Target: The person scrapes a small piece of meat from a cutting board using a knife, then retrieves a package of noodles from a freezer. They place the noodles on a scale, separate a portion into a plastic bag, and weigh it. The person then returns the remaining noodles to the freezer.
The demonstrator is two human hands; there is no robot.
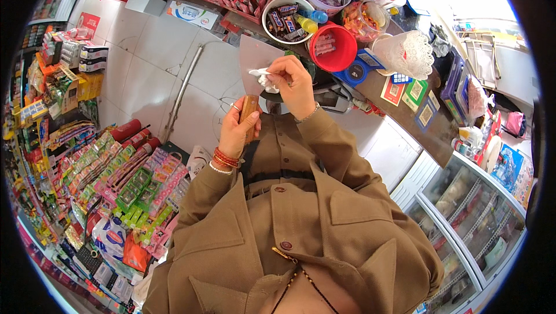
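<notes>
My left hand (239,125) grips the wooden handle of a wide-bladed scraper, or putty knife (256,55), with the metal blade pointing up and away from me. Between the fingertips of my right hand (295,84) is a crumpled piece of white tissue (266,80). The tissue lies against the face of the blade near its right edge. Both hands are in front of my body, above the tiled floor. Part of the handle is hidden by my left fingers.
A brown counter (434,140) curves along the far and right sides. On it stand a white tub of snack bars (286,21), a red bucket (345,47) and a lace-covered container (402,53). Packaged goods (130,179) fill the left. A glass-topped freezer (469,214) is at right. A metal bar (184,92) crosses the floor.
</notes>
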